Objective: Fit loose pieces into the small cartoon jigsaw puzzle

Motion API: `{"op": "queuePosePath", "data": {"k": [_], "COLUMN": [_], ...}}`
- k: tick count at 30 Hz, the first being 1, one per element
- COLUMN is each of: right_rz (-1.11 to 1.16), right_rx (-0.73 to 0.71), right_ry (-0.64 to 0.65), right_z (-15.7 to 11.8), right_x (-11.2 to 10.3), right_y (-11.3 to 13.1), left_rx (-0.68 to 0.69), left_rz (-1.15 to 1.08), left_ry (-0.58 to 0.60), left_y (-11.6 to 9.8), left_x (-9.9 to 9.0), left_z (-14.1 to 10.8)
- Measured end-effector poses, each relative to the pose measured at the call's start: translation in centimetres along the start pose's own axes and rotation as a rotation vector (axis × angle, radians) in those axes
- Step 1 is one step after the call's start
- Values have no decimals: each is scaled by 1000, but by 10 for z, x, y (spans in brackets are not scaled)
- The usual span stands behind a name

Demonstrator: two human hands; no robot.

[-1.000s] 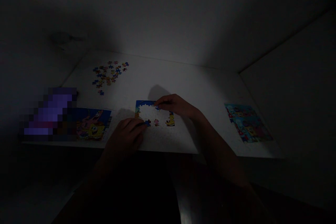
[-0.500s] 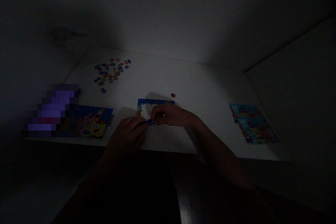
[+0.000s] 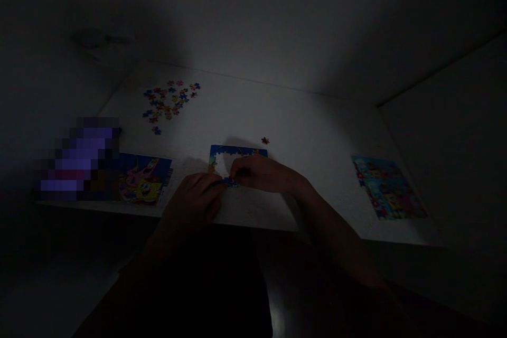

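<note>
A partly assembled jigsaw puzzle (image 3: 213,154) lies near the table's front edge, its blue border joined around a bare white middle. My left hand (image 3: 193,196) rests at its lower left corner, fingers together and closed on the edge. Over the lower right side, my right hand (image 3: 270,173) is bent down with thumb and fingers pinched at the bottom row. The puzzle piece at those fingertips is mostly hidden by the hand and the dim light. Just beyond the puzzle's top right corner sits a single reddish puzzle piece (image 3: 265,140).
Several loose puzzle pieces (image 3: 168,103) are spread at the table's back left. A cartoon picture sheet (image 3: 144,179) lies left of my left hand, beside a pixelated purple-lit object (image 3: 81,158). Another colourful cartoon sheet (image 3: 390,187) lies far right. Walls rise behind the white table (image 3: 309,142).
The view has shifted slightly. Both hands stay at the puzzle's lower edge, with only a small movement of the right fingers.
</note>
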State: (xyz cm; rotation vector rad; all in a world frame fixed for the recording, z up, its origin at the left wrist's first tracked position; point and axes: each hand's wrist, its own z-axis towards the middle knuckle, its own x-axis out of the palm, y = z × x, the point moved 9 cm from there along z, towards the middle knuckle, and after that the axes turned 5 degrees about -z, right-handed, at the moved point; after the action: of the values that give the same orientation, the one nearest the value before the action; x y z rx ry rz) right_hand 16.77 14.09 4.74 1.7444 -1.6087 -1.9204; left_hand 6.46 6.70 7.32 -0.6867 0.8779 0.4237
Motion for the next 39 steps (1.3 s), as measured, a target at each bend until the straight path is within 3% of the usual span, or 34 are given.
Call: {"op": "queuePosePath", "data": {"k": [10, 15, 20, 25, 32, 39], "right_rz": [-60, 63, 262, 197, 205, 205], "right_rx": [0, -5, 19, 71, 72, 53], "right_ry": [-11, 17, -24, -41, 147, 164], "right_z": [1, -1, -10, -21, -24, -19], "right_x": [0, 0, -20, -40, -23, -15], "right_y": [1, -1, -12, -27, -30, -32], "left_rx": [-19, -31, -20, 1, 10, 15], "left_rz": [-7, -15, -22, -24, -33, -36], "left_ry": [47, 56, 59, 50, 12, 21], "left_y": [2, 4, 3, 2, 2, 0], "left_x": [3, 4, 4, 4, 3, 2], "left_z": [-1, -2, -3, -3, -2, -1]}}
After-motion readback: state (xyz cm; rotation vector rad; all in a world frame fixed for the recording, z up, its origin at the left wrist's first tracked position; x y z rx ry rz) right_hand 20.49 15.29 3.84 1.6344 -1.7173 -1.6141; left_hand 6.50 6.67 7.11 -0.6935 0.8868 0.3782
